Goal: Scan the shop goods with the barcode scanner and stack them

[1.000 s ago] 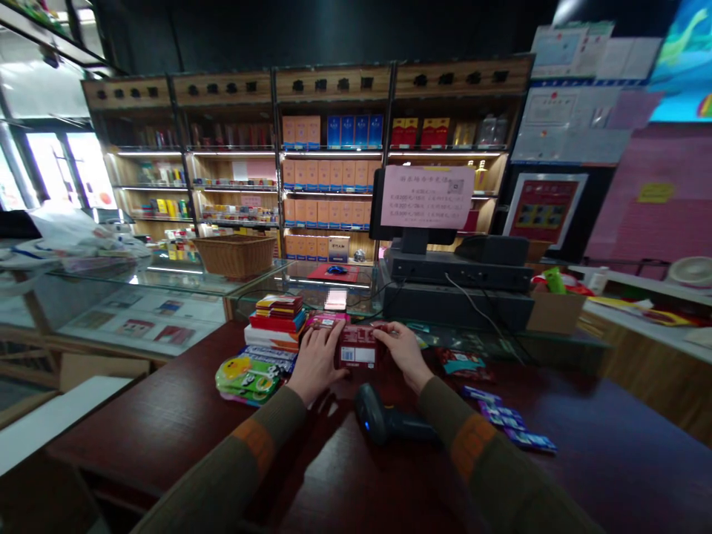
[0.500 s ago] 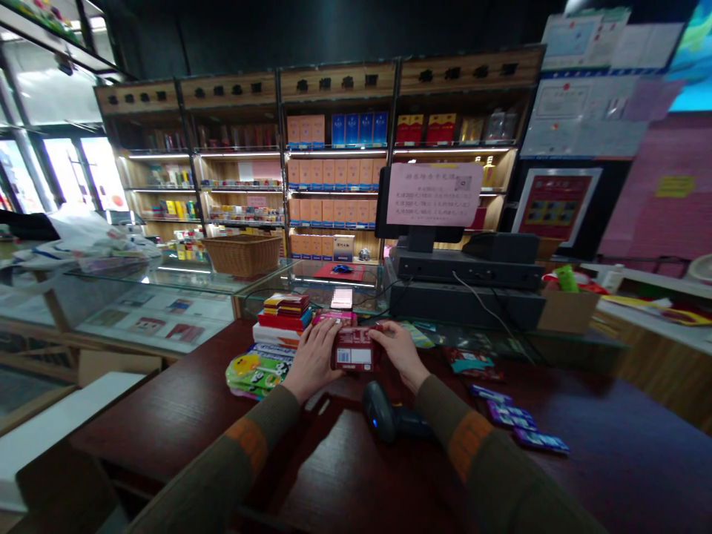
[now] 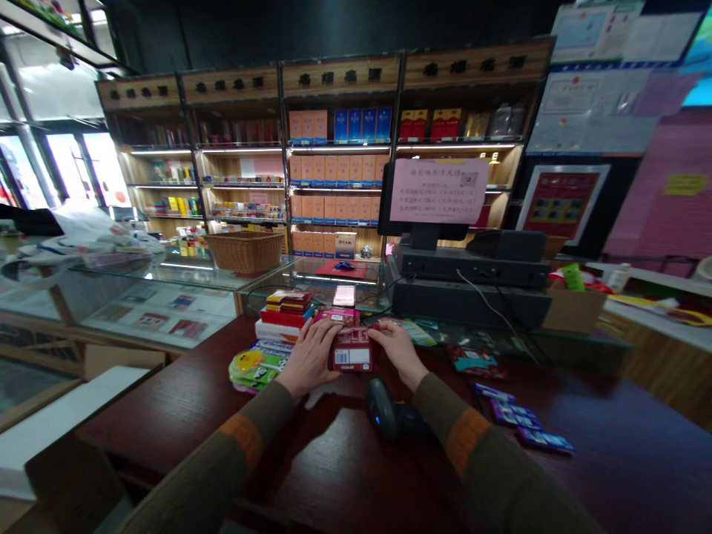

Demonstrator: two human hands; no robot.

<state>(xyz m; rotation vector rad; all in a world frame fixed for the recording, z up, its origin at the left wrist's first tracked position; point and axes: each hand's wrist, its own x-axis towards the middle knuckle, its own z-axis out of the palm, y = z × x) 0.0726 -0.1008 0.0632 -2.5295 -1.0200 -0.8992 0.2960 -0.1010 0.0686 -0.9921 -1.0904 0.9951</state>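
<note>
Both hands hold a small dark red box (image 3: 351, 348) with a white barcode label, just above the dark wooden counter (image 3: 345, 475). My left hand (image 3: 308, 357) grips its left end and my right hand (image 3: 396, 350) grips its right end, fingers curled. A black barcode scanner (image 3: 383, 412) lies on the counter right below the box, between my forearms. Left of my left hand stands a stack of colourful flat packs (image 3: 285, 313), with green and yellow snack packets (image 3: 256, 366) lying in front of it.
Purple and blue sachets (image 3: 520, 424) and a dark packet (image 3: 469, 360) lie on the counter to the right. Behind stand a till with a screen (image 3: 439, 194), a glass display case (image 3: 167, 285) with a wicker basket (image 3: 245, 251), and shelves of cartons.
My hands and the box have hardly moved. The view has shifted slightly, so everything sits a little higher and further right in the picture.
</note>
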